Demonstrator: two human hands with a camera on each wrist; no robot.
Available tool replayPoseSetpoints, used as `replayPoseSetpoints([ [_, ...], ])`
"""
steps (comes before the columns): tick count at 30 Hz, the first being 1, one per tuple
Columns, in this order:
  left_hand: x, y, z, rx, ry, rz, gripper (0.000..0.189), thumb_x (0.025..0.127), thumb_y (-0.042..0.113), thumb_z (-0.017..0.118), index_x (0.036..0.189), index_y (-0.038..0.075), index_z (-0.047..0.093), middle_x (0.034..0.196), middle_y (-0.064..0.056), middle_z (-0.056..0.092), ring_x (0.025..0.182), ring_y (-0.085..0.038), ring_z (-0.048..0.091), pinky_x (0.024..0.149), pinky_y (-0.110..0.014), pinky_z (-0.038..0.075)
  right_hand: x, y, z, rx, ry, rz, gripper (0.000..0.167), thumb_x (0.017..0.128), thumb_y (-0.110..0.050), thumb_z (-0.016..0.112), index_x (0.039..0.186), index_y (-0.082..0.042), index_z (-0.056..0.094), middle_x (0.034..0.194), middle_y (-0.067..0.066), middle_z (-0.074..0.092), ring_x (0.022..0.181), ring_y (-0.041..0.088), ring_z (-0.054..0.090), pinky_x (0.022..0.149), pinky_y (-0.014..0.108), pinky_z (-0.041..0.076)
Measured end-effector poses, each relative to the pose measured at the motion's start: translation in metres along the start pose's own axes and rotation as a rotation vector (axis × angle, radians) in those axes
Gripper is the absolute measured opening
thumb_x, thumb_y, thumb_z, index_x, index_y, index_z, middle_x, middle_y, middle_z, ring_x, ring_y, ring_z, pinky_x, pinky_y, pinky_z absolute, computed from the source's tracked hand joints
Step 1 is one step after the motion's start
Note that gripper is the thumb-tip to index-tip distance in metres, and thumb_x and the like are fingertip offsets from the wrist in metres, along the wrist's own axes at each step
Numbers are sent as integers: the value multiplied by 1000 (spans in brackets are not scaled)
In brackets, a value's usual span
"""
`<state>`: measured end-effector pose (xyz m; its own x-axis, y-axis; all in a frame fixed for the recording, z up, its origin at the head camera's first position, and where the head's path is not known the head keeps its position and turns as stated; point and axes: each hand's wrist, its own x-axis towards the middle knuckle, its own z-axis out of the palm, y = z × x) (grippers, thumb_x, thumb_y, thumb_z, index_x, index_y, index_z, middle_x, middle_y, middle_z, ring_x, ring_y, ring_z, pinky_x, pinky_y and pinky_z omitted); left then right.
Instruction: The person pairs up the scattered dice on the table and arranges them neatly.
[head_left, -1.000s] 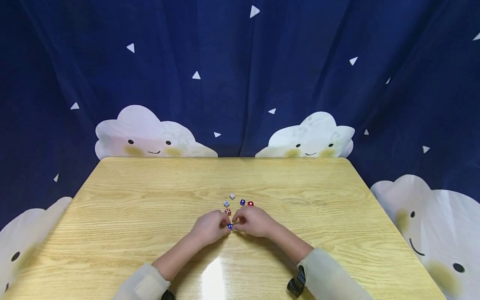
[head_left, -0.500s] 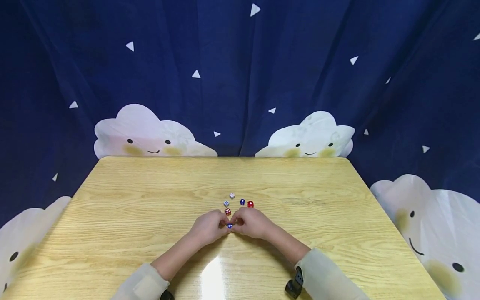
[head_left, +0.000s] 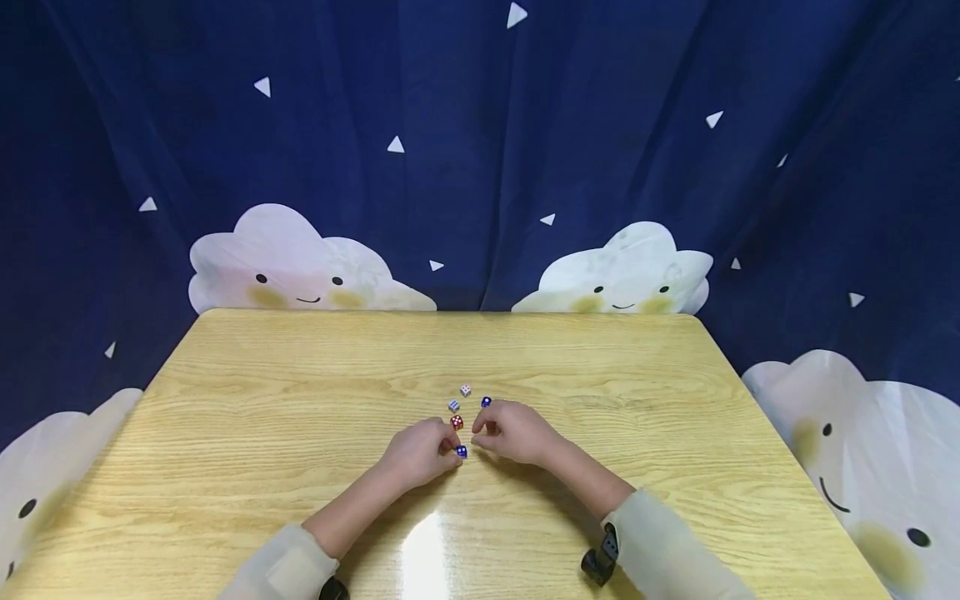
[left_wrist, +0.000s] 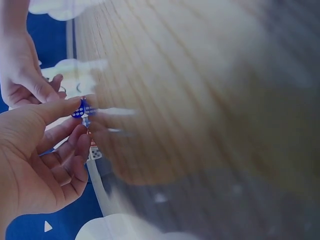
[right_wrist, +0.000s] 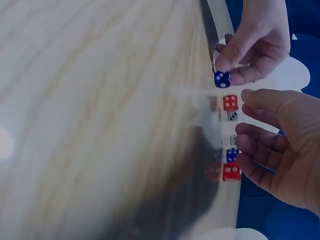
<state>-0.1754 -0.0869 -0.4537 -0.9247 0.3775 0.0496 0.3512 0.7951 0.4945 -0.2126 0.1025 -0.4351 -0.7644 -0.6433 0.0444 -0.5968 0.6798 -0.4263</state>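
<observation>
Blue die (head_left: 462, 452), probably light, hard and slick, best held by opposite sides, is pinched in left hand (head_left: 416, 452); nothing is held by relaxed right hand (head_left: 519, 432).

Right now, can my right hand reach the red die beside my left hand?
Probably yes: the right hand looks empty, and only bare tabletop shows between it and the red die.

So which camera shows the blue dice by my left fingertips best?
The right wrist view: there the blue die at your left hand's fingertips looks biggest, with clear white dots. The head view shows it too, but tiny. The left wrist view shows it smaller, close against the fingers, with some dots visible.
</observation>
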Motion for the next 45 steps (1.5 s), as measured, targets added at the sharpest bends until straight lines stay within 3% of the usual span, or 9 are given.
replayPoseSetpoints([
  [8, 0, 1, -2, -5, -10, -11, 15, 74, 23, 76, 83, 12, 70, 77, 3, 58, 68, -8, 53, 58, -25, 43, 5, 9, -13, -38, 66, 34, 11, 83, -23, 70, 89, -13, 70, 70, -6, 55, 63, 5, 46, 57, 19, 38],
  [16, 0, 0, -1, -12, -24, -15, 15, 75, 24, 75, 83, 13, 69, 77, 4, 58, 69, -8, 54, 60, -27, 45, 12, 20, -17, -84, 159, 125, 8, 82, -24, 69, 85, -17, 70, 74, -3, 59, 64, 6, 50, 59, 22, 41],
  [22, -1, -1, 0, -21, -22, -13, 15, 75, 24, 75, 83, 12, 70, 77, 4, 57, 69, -9, 54, 60, -27, 45, 20, 27, -17, -72, 135, 193, 12, 83, -26, 67, 89, -15, 71, 79, -1, 60, 68, 11, 52, 61, 28, 44],
  [33, -1, 1, 0, -30, -39, -25, 16, 76, 24, 76, 84, 11, 70, 78, 3, 57, 69, -9, 54, 60, -27, 45, 35, 33, -11, -76, 49, 221, 20, 81, -28, 70, 93, -12, 70, 74, -3, 58, 64, 9, 49, 60, 26, 43],
  [40, 0, 2, -1, -20, -31, -14, 16, 76, 24, 75, 83, 12, 69, 77, 5, 56, 68, -8, 54, 59, -27, 44, 39, 36, -11, -94, 12, 225, 16, 79, -29, 73, 84, -14, 69, 68, -7, 61, 65, 8, 53, 64, 28, 46],
  [45, 0, 1, 0, -18, -28, -17, 15, 76, 25, 75, 82, 13, 69, 77, 5, 56, 68, -7, 53, 59, -26, 44, 41, 36, -11, -97, -4, 221, 14, 80, -28, 72, 77, -15, 70, 58, -9, 61, 57, 5, 53, 63, 26, 46],
])
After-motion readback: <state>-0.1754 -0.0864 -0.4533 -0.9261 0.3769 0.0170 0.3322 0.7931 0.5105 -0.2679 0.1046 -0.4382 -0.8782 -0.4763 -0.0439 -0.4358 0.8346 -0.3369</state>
